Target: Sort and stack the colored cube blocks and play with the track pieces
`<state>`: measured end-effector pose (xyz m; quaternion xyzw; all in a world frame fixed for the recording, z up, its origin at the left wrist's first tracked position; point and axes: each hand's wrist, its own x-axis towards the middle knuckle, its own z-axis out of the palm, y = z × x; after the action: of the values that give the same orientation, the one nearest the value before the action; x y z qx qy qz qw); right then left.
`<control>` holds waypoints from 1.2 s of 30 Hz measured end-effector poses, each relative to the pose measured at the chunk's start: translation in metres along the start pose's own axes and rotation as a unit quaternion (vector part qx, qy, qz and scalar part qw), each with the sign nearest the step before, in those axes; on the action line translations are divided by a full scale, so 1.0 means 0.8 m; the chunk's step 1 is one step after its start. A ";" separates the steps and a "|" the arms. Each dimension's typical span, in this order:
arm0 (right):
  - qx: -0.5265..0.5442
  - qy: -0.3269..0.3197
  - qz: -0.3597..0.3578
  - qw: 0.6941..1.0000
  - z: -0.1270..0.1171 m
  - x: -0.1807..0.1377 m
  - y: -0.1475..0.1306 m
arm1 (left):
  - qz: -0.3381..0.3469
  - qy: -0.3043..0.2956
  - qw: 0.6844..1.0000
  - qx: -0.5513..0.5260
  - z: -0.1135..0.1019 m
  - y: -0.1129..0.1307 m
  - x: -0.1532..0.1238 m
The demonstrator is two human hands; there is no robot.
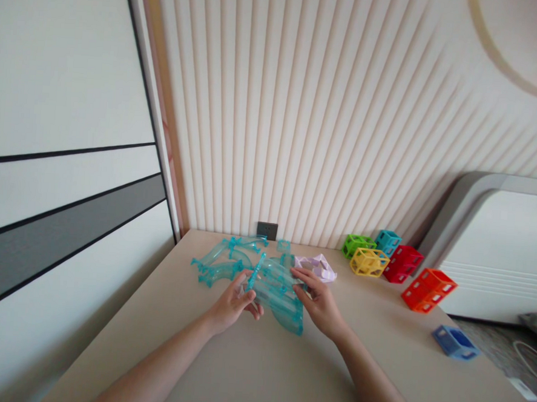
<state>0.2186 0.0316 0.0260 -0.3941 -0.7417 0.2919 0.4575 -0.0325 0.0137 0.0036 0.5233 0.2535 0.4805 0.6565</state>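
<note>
A translucent teal plastic chute piece (273, 279) is tilted between my hands, above the table. My left hand (237, 299) grips its left end, with the thumb in front and the fingers curled underneath. At the other end, my right hand (316, 301) holds the right side with thumb and fingers. Below it, a curved teal piece (291, 320) shows; I cannot tell whether the two are joined. Several more teal chute pieces (221, 271) lie in a loose pile behind my left hand. Crumpled pale purple paper (321, 267) lies just beyond my right hand.
Toward the right of the table (258, 376) stand open-sided plastic blocks: green (357, 245), yellow (368, 263), teal-blue (388, 241), red (402, 264), orange-red (428, 291) and blue (455, 343). A ribbed wall (273, 116) with a dark socket (267, 230) borders the back.
</note>
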 end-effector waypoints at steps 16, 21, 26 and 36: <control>0.029 0.141 -0.018 0.989 -0.007 -0.004 -0.012 | 0.020 0.058 0.998 0.008 -0.003 0.002 0.002; 0.045 0.038 -0.025 0.998 0.007 -0.013 -0.013 | 0.023 0.071 0.997 -0.003 -0.008 -0.007 0.004; -0.004 -0.026 -0.024 0.999 0.016 -0.018 -0.017 | 0.012 0.081 0.997 0.013 -0.006 -0.005 0.004; -0.078 -0.054 -0.052 0.994 0.012 -0.014 -0.015 | -0.005 0.083 0.996 0.016 0.001 0.002 0.003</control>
<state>0.2089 0.0149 0.0264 -0.3729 -0.8057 0.2295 0.3990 -0.0315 0.0156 0.0059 0.4905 0.3179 0.5149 0.6271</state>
